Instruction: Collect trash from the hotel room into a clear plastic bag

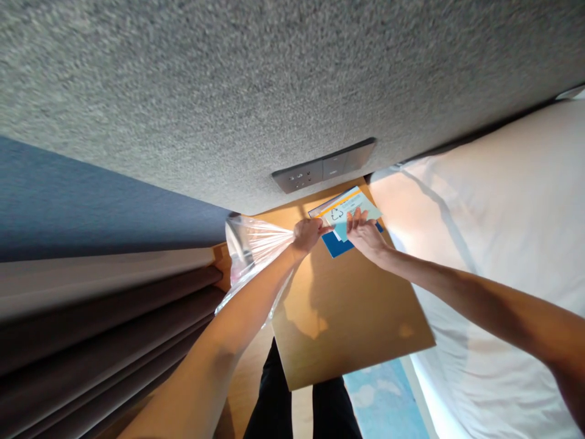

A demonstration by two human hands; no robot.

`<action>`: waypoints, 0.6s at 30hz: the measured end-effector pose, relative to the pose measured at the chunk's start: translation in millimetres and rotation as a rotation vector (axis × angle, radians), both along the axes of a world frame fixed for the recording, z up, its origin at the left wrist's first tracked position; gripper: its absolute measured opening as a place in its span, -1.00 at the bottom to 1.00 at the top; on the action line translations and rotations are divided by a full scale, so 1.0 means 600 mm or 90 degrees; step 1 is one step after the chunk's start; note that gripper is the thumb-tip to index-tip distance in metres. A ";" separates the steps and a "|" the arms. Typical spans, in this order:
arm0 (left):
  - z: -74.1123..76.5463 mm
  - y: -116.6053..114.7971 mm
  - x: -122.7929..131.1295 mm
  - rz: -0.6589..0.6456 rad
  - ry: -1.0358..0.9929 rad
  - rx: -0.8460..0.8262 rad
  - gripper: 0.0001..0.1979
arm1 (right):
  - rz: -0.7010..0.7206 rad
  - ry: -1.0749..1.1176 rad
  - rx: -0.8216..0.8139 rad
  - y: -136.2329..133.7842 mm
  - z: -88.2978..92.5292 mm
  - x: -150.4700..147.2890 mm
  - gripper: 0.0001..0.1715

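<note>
Left hand closed in a fist-like grip around the gathered neck of a clear plastic bag; the bag fans out toward the curtains, crinkled and glossy, with a faint pink tint near its lower edge. Its forefinger reaches out past the knuckles, tip at or just against the edge of a pale blue card.

Right hand sits just beside the left, on the far side of the card. Its fingers are partly spread, tips on the card's near edge; whether they pinch it or only touch it, cannot tell.

The card lies over a dark blue booklet, with an orange stripe along one edge and a printed recycling-arrows symbol just beyond the fingertips. Small print beside the symbol is too fine to read; no brand legible.

Both lie at the end of a wooden bedside table, beyond the fingers. Further out, a switch-and-socket plate set in a grey speckled wall. Right of the fingers, white bedding. Left of them, dark curtains and a blue wall panel. Below the table edge, black trousers and a pale blue rug.
</note>
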State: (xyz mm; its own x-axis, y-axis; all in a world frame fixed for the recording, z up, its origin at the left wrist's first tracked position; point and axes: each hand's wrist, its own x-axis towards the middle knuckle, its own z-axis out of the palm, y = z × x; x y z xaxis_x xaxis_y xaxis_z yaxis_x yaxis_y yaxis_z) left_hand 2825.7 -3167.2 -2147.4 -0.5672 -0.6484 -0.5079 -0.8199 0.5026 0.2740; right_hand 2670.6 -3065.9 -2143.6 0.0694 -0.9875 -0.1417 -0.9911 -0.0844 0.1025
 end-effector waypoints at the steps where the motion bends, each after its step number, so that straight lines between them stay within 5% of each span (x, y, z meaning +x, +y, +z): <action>1: 0.000 -0.001 0.001 -0.006 -0.003 0.000 -0.30 | -0.013 0.008 0.015 -0.002 0.004 0.003 -0.39; 13: -0.018 -0.008 0.013 -0.063 0.009 -0.003 -0.39 | -0.112 -0.084 0.010 0.012 0.013 -0.004 -0.35; 18: -0.024 -0.020 0.020 -0.083 0.081 0.034 -0.52 | -0.160 -0.136 -0.097 0.062 -0.023 -0.017 -0.38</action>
State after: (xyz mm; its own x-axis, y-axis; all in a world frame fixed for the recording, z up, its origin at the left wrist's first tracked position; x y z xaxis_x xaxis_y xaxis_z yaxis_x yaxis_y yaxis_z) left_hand 2837.8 -3178.9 -2161.7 -0.7066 -0.5387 -0.4587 -0.7056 0.5848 0.4002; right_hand 2660.7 -3028.9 -2157.1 -0.1666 -0.9860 0.0004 -0.9793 0.1654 -0.1166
